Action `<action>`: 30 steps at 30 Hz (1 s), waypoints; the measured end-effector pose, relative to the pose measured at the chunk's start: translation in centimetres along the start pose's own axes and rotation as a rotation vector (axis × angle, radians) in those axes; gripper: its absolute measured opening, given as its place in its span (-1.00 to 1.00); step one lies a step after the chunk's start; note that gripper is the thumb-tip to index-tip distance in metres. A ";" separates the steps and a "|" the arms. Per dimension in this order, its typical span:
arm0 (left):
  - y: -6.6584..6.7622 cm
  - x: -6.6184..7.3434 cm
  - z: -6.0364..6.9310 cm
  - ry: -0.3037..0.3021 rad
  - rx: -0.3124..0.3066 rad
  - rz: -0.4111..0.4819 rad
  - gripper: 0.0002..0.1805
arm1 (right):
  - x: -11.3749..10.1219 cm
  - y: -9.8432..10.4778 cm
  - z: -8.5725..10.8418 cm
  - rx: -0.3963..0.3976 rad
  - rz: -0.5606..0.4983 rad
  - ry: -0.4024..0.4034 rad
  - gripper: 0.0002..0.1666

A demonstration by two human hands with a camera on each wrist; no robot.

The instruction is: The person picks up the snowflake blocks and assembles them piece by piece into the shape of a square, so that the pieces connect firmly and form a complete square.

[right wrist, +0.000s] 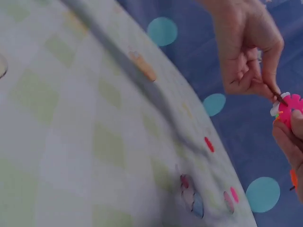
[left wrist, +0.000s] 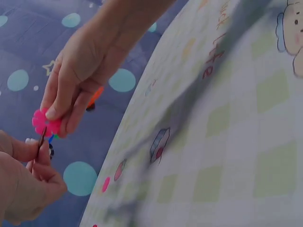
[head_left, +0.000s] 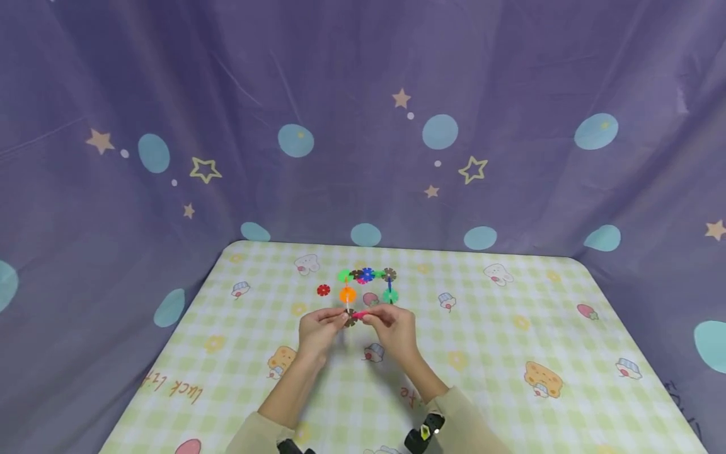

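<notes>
My left hand [head_left: 317, 334] pinches a brown notched plastic disc [head_left: 350, 318] between thumb and fingers. Opposite it, my right hand [head_left: 395, 328] pinches a pink notched disc [left wrist: 45, 121]. The two discs meet edge to edge, at an angle, between my fingertips. Beyond the hands stretches a looped chain of linked discs, with orange [head_left: 348, 294], blue [head_left: 367, 274], brown [head_left: 389, 275] and green [head_left: 390, 295] ones in it. Both wrist views show this work held above the table; fingers hide part of the chain there.
A loose red disc [head_left: 323, 290] lies on the table left of the chain. Another pink disc [left wrist: 106, 184] lies on the checked tablecloth [head_left: 482, 353]. A purple curtain [head_left: 363, 82] hangs behind the table's far edge.
</notes>
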State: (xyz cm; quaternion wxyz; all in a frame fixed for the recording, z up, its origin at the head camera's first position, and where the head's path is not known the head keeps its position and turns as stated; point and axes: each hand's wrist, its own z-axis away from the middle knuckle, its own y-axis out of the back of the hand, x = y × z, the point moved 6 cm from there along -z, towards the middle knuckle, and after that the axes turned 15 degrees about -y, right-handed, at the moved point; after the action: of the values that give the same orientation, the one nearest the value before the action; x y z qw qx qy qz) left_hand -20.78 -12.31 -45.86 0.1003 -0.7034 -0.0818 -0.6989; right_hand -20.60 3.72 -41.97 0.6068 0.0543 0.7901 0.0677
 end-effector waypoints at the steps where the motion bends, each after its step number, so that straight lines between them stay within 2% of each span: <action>1: 0.1 0.2 -0.3 0.000 -0.006 0.002 -0.73 | -0.3 -0.1 -0.3 0.007 0.006 -0.003 -0.92; 4: 0.3 0.3 -1.2 0.024 -0.019 0.021 -0.71 | 0.2 -0.8 -1.0 0.075 0.039 0.000 -0.83; 6: 0.4 0.1 -1.8 0.035 -0.013 0.023 -0.70 | 0.9 -1.2 -1.1 0.130 0.060 0.036 -0.75; 10: 1.2 -0.1 -3.0 0.032 0.043 0.044 -0.69 | 2.4 -2.0 -0.6 0.212 0.106 0.181 -0.71; 13: 2.1 -0.1 -4.1 0.026 0.101 0.074 -0.68 | 3.9 -2.5 -0.5 0.209 0.169 0.207 -0.81; 17: 3.2 0.2 -5.2 0.029 0.161 0.095 -0.69 | 6.6 -3.6 -1.5 0.068 0.360 0.119 -0.80; 21: 3.7 0.4 -5.5 0.041 0.186 0.106 -0.71 | 8.4 -4.7 -3.4 -0.106 0.599 0.055 -0.58; 25: 4.1 0.4 -5.5 0.037 0.193 0.114 -0.71 | 9.2 -5.3 -5.6 -0.226 0.730 -0.008 -0.42; 27: 4.3 0.5 -5.4 0.034 0.200 0.110 -0.70 | 9.4 -5.9 -6.3 -0.289 0.770 -0.016 -0.37; 30: 4.7 0.7 -5.5 0.016 0.208 0.109 -0.67 | 9.3 -7.5 -6.8 -0.385 0.832 0.034 -0.35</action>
State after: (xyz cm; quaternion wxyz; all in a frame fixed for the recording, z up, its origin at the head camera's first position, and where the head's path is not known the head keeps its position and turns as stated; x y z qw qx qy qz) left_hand -24.87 -18.25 -45.31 0.2113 -0.6872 -0.1147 -0.6856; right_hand -29.58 -2.35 -50.42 0.5141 0.2522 0.6838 0.4522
